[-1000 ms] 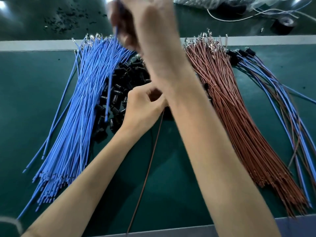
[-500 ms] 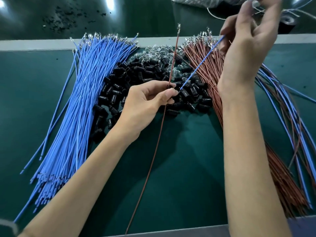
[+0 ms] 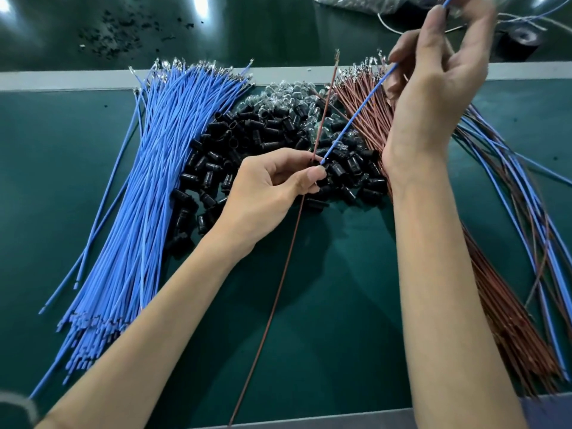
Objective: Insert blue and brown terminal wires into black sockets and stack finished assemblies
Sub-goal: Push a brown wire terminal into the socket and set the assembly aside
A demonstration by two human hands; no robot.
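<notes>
Head view of the wiring station. The left hand (image 3: pixel 272 193) is raised over the middle of the green desk (image 3: pixel 340 305). Its fingers (image 3: pixel 315 174) are curled, with thumb and forefinger pinching a single brown wire (image 3: pixel 278 292). This wire runs from the near desk edge up through the pinch, and its metal terminal points away from the viewer.

The right hand (image 3: pixel 439 75) is lifted higher, to the right, gripping a single blue wire (image 3: pixel 356 114) between thumb and curled fingers. The wire slants down and left, and its lower tip meets the left fingertips beside the brown wire. Whether a socket sits in that pinch cannot be told.

A heap of black sockets (image 3: pixel 210 168) lies directly beneath the left hand, with clear glass bulbs (image 3: pixel 291 91) at its far side. To the left is the fanned bundle of blue wires (image 3: pixel 148 196), and to the right the bundle of brown wires (image 3: pixel 510 320). The finished assemblies (image 3: pixel 526 193) lie at the far right, overlapping the brown bundle. A roll of tape (image 3: pixel 523 41) sits beyond the desk edge.
</notes>
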